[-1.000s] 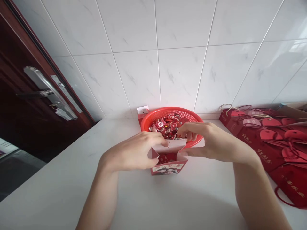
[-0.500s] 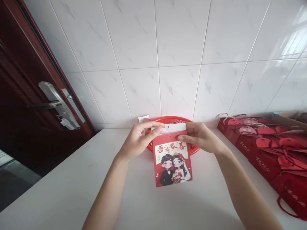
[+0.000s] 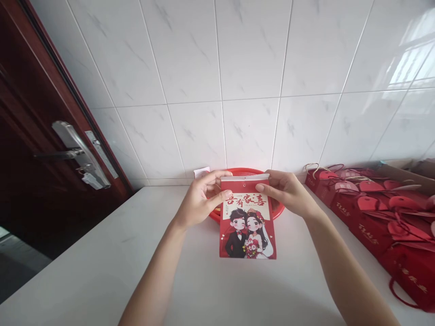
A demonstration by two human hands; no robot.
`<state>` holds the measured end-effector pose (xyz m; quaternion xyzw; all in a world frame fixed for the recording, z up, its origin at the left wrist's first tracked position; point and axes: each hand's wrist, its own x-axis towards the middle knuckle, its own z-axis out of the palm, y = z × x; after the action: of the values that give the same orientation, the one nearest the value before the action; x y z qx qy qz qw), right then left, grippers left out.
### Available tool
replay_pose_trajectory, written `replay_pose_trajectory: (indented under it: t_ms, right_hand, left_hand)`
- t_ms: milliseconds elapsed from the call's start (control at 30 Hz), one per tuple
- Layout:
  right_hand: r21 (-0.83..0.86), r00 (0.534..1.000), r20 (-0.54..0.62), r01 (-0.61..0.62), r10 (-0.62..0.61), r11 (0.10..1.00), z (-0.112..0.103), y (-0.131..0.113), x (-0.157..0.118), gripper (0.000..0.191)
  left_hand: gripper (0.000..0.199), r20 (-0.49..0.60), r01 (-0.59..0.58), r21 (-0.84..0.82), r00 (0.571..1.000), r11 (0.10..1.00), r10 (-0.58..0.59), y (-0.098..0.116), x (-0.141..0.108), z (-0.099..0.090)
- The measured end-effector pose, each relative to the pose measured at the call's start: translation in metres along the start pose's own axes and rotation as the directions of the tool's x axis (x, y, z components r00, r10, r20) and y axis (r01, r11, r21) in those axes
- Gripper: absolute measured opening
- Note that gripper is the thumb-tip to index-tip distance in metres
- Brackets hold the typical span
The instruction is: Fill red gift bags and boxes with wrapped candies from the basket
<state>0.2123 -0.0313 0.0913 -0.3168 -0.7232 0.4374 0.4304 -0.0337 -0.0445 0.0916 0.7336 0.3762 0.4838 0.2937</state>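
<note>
A red paper bag point(image 3: 248, 226) printed with a cartoon bride and groom hangs upright between my hands. My left hand point(image 3: 203, 199) pinches its upper left edge, thumb on the front and fingers behind. At the upper right, my right hand point(image 3: 288, 192) grips it the same way. The bag's top shows a narrow white strip and a small hole. Behind it is a red plastic basket point(image 3: 279, 212), whose contents are mostly hidden by the bag and hands.
Several red gift bags point(image 3: 370, 226) with cord handles stand in rows at the right of the white table point(image 3: 112, 253). A white-and-pink card point(image 3: 201, 172) shows behind my left hand. A tiled wall rises behind; a dark door point(image 3: 41, 136) is at left.
The white top flap has narrowed to a thin strip and the two holes now show as one. My left thumb has moved down onto the red front. The view has shifted slightly.
</note>
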Motion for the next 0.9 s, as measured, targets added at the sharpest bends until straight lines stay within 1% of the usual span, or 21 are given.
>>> replay_pose_trajectory:
  t_ms: [100,200,300,400,467,600,667,733,800,900]
  right_hand:
    - [-0.047,0.999,0.034,0.006,-0.005,0.999,-0.002,-0.004,-0.003,0.052]
    - [-0.078,1.0,-0.015,-0.007,0.006,0.997,-0.003,-0.008,-0.006,0.057]
    - [-0.104,1.0,-0.026,-0.007,0.004,0.995,-0.001,-0.011,-0.009,0.05]
    - [-0.115,1.0,-0.027,-0.013,0.009,0.993,0.0,-0.012,-0.011,0.04]
    - [-0.11,0.999,-0.051,-0.017,0.012,0.994,0.001,-0.013,-0.012,0.037]
    - [-0.087,0.997,-0.076,0.018,-0.025,0.996,0.0,-0.013,-0.015,0.034]
    - [-0.07,0.996,-0.081,0.031,-0.036,0.997,-0.002,-0.011,-0.019,0.034]
    - [-0.071,0.994,-0.094,0.041,-0.048,0.997,-0.003,-0.007,-0.025,0.034]
    - [-0.134,0.99,-0.125,0.055,-0.072,0.989,-0.004,-0.004,-0.034,0.034]
    - [-0.287,0.976,-0.19,0.047,-0.105,0.957,-0.004,0.0,-0.052,0.034]
  left_hand:
    - [0.029,-0.025,-0.035,0.03,0.999,0.999,0.036,0.0,-0.001,0.002]
    - [0.024,-0.046,-0.055,0.034,0.997,0.998,0.056,0.001,-0.001,0.003]
    - [0.025,-0.081,-0.065,0.044,0.994,0.997,0.068,0.0,-0.002,0.005]
    - [0.024,-0.122,-0.096,0.084,0.987,0.992,0.106,-0.001,-0.003,0.007]
    - [0.023,-0.125,-0.114,0.102,0.984,0.988,0.126,-0.001,-0.003,0.008]
    - [0.023,-0.059,-0.11,0.097,0.992,0.989,0.116,0.002,-0.003,0.01]
    - [0.025,-0.008,-0.102,0.086,0.995,0.991,0.104,0.004,-0.003,0.012]
    - [0.029,0.016,-0.109,0.082,0.994,0.991,0.108,0.005,-0.002,0.015]
    - [0.031,0.052,-0.112,0.095,0.993,0.989,0.108,0.005,-0.002,0.02]
    - [0.029,0.138,-0.13,0.117,0.984,0.985,0.114,0.001,-0.002,0.031]
